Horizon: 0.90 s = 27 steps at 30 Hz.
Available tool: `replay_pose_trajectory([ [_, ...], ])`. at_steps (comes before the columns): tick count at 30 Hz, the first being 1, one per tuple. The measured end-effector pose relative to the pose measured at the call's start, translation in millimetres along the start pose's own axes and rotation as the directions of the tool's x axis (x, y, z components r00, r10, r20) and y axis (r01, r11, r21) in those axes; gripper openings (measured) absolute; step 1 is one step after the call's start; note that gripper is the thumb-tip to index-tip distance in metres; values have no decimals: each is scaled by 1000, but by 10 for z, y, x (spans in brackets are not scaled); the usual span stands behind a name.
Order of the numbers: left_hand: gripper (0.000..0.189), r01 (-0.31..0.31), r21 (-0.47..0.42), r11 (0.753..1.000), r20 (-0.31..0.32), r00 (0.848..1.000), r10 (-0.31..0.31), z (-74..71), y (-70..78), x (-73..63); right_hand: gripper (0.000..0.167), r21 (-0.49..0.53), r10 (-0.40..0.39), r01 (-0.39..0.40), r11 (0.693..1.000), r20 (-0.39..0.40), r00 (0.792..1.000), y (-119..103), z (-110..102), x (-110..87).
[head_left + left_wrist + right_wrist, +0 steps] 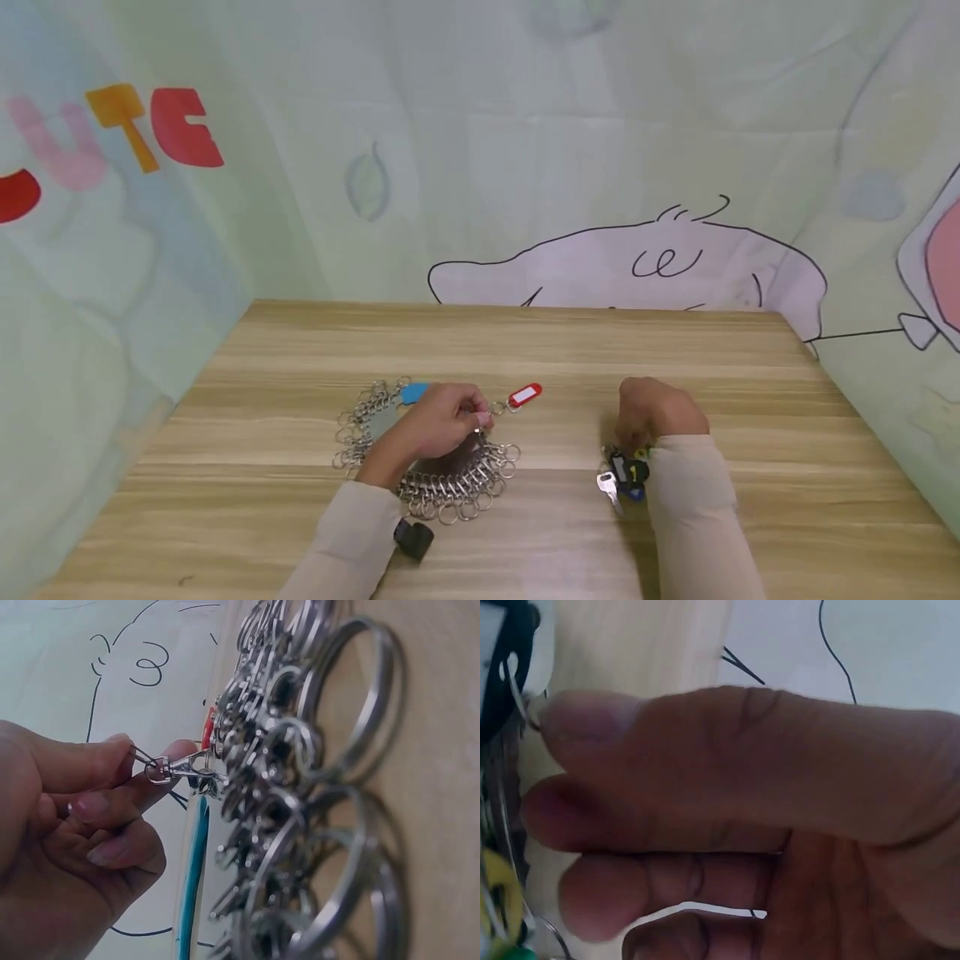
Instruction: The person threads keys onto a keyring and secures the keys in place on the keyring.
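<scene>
The swivel clasp (182, 766) pinched closely by the left hand (442, 421) at the clasp cluster (450, 487) could snag neighbouring rings (384, 679) if tugged, while right of that cluster the right hand (660, 412) meets key tags (630, 475), its grip unclear

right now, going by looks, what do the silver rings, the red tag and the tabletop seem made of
Silver rings: probably metal, smooth and polished, given their bright highlights. Red tag: likely plastic, judging by its even red colour and rounded frame around a white panel. Tabletop: wood or wood-look laminate; grain streaks show, but can't settle which.
</scene>
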<state>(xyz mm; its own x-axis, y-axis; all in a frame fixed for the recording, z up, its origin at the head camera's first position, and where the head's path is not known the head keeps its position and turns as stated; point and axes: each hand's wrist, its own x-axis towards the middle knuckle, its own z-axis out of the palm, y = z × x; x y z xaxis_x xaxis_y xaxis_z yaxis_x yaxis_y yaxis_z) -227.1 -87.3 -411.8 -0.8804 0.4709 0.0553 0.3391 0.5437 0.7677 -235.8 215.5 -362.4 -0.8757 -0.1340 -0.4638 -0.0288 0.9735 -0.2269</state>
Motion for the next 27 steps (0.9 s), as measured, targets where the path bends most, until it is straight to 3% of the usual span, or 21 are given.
replay_pose_trajectory([
  [10,11,11,9,1000,6,1000,-11,-8,12,19,29,-1,-102,102,995,23,995,-25,71,88],
  [19,11,25,10,1000,-3,1000,-25,-3,-2,-8,33,17,-182,182,983,18,983,-68,70,93],
  [24,10,22,7,1000,-7,1000,-22,6,-9,-10,26,103,-278,285,953,-77,957,-37,-83,-10],
  [27,10,25,5,1000,-6,1000,-25,6,-9,-8,14,204,-326,364,909,-197,925,-35,-190,-96],
])
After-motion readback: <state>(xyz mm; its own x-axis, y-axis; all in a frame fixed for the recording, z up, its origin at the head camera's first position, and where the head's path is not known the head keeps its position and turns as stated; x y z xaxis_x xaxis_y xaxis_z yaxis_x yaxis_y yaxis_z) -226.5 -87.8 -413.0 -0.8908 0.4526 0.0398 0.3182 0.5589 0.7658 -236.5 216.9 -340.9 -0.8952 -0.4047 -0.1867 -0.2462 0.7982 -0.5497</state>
